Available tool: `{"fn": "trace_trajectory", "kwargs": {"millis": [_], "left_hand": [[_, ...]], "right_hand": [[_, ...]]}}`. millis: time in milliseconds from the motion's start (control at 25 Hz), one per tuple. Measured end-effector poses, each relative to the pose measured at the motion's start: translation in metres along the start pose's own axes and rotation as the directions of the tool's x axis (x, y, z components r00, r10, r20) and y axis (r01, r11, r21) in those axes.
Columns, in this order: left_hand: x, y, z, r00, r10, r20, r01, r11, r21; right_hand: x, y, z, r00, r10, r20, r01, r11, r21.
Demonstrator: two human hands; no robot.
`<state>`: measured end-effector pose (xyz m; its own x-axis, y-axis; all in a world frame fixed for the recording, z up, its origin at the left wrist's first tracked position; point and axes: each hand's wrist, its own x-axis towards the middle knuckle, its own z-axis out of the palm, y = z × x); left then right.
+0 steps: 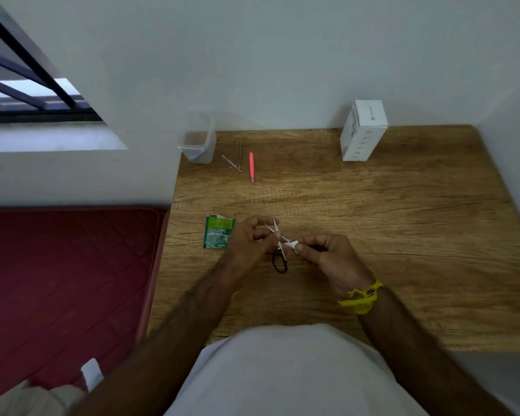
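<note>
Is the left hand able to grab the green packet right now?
Probably yes, once freed: the green packet lies right beside the left hand, nothing between them, but that hand grips the scissors now.

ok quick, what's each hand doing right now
Left hand: grips the small scissors.
Right hand: pinches a small white piece.

Black handles are seen on the scissors [279, 262], beside a white bit [291, 244], maybe paper. A green packet [219, 232], pink tool [251, 167] and white box [362, 130] are seen on the brown, wood-lined table [403, 220].
</note>
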<state>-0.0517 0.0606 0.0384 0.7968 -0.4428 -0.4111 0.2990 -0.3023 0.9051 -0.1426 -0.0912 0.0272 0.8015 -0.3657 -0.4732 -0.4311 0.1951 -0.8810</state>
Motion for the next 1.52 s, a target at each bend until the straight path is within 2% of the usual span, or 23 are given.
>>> {"fn": "trace_trajectory", "kwargs": {"millis": [80,160,240,320,480,600,800,960,1080,1160,1240,1320,1520], "left_hand": [[-0.004,-0.008,0.005,0.995,-0.031,-0.093,0.032,0.999,0.010],[-0.011,-0.017,0.009,0.988,-0.007,-0.155,0.027,0.992,0.127],[-0.014,-0.023,0.010,0.990,0.015,-0.138,0.019,0.971,0.239],[-0.012,-0.026,0.011,0.994,0.010,-0.111,0.020,0.964,0.266],[-0.008,-0.028,0.014,0.987,-0.051,-0.154,0.076,0.985,0.156],[-0.009,-0.027,0.019,0.986,-0.075,-0.151,0.089,0.992,0.089],[-0.002,-0.031,0.021,0.984,-0.028,-0.176,0.045,0.995,0.093],[0.002,-0.032,0.022,0.983,0.035,-0.182,-0.014,0.993,0.115],[0.004,-0.038,0.019,0.984,-0.011,-0.180,0.033,0.992,0.118],[0.001,-0.043,0.015,0.988,-0.069,-0.140,0.081,0.993,0.081],[-0.001,-0.044,0.012,0.990,-0.088,-0.107,0.094,0.994,0.053],[-0.002,-0.042,0.009,0.990,-0.096,-0.102,0.100,0.994,0.036],[0.000,-0.038,0.006,0.990,-0.094,-0.105,0.102,0.992,0.069]], "right_hand": [[-0.001,0.006,0.002,0.997,0.007,-0.080,-0.005,0.999,0.033],[-0.001,0.011,0.002,0.990,0.002,-0.140,0.001,1.000,0.016],[-0.003,0.015,0.000,0.987,-0.007,-0.158,0.008,1.000,0.009],[-0.004,0.017,0.000,0.986,-0.011,-0.167,0.013,1.000,0.007],[-0.008,0.022,0.008,0.968,-0.184,-0.172,0.150,0.970,-0.191],[-0.007,0.026,0.015,0.945,-0.259,-0.198,0.208,0.946,-0.247],[-0.003,0.028,0.020,0.949,-0.235,-0.209,0.175,0.947,-0.270],[-0.001,0.032,0.015,0.971,-0.196,-0.134,0.162,0.959,-0.231],[0.007,0.033,0.010,0.983,-0.161,-0.085,0.141,0.969,-0.202],[0.014,0.036,0.005,0.978,-0.141,-0.151,0.121,0.984,-0.133],[0.017,0.038,-0.001,0.976,-0.084,-0.203,0.082,0.996,-0.019],[0.019,0.037,-0.001,0.969,-0.060,-0.241,0.067,0.997,0.022],[0.027,0.033,0.015,0.951,-0.125,-0.283,0.088,0.987,-0.138]]}}
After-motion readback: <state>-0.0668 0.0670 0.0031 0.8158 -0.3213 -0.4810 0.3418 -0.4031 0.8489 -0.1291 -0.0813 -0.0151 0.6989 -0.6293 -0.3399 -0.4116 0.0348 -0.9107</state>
